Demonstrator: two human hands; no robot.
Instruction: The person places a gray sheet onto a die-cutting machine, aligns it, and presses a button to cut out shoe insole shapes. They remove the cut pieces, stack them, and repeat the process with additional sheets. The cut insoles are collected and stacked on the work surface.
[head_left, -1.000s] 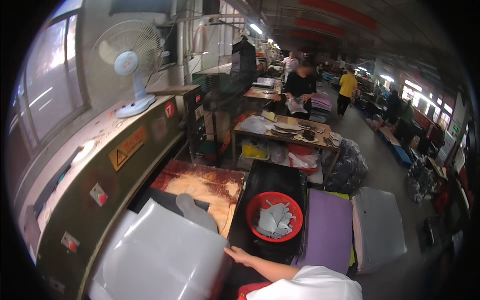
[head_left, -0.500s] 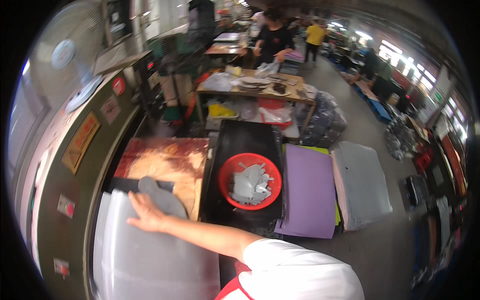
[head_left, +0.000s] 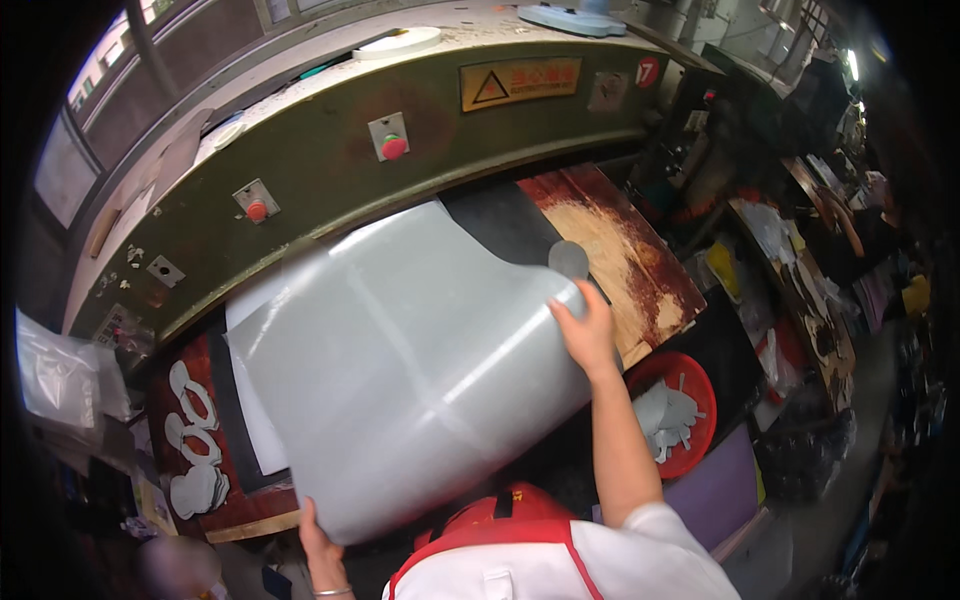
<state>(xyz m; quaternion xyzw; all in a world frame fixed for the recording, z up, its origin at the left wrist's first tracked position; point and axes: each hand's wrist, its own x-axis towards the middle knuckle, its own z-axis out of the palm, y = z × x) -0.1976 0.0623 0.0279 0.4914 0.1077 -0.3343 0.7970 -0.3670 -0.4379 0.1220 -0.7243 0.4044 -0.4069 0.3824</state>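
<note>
A large, flexible grey sheet [head_left: 390,370] is bowed up between my hands above the press bed. My right hand [head_left: 588,328] grips its right edge, thumb on top. My left hand [head_left: 319,545] holds the near left corner, with its fingers partly hidden by the sheet. Underneath, a pale sheet [head_left: 262,425] and a black mat [head_left: 505,228] show at the sides. Just beyond my right hand lies a rounded grey piece [head_left: 569,259], partly covered by the sheet.
The green press beam [head_left: 330,190] with red buttons runs along the far side. Cut grey pieces [head_left: 195,440] lie at the left on the red-brown board [head_left: 225,510]. At right stand a red basin [head_left: 708,400] of grey scraps and a purple sheet stack [head_left: 715,490].
My view has swung left toward the press. The right hand, formerly flat on the grey sheet, now grips its edge. My left hand has come into view, and the sheet is lifted and bowed.
</note>
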